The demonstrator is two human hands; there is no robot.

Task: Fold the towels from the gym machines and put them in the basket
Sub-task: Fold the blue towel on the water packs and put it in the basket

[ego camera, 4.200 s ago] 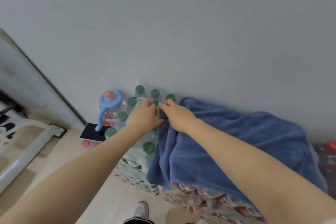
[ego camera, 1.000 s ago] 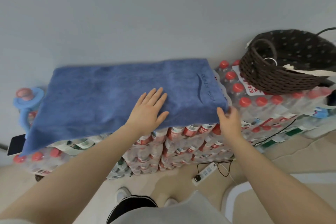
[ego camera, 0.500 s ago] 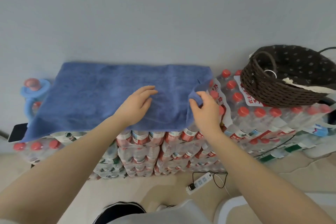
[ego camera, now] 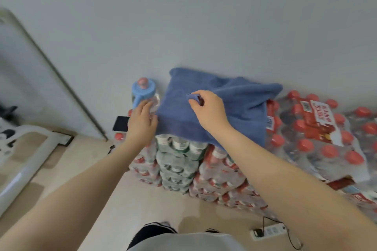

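Nearest the viewer, two bare forearms reach forward over a pale floor, with a white power strip (ego camera: 269, 231) lying below the right arm. Beyond them, stacked packs of bottled water (ego camera: 179, 161) stand against a grey wall. A blue towel (ego camera: 240, 108) lies doubled over on top of the packs, under the right hand (ego camera: 210, 111), which pinches a towel corner between thumb and fingers. The left hand (ego camera: 141, 123) touches the towel's left edge (whether it grips the cloth cannot be told). Just beyond the left hand stand a blue-lidded bottle (ego camera: 143, 92) and a dark phone (ego camera: 120, 123).
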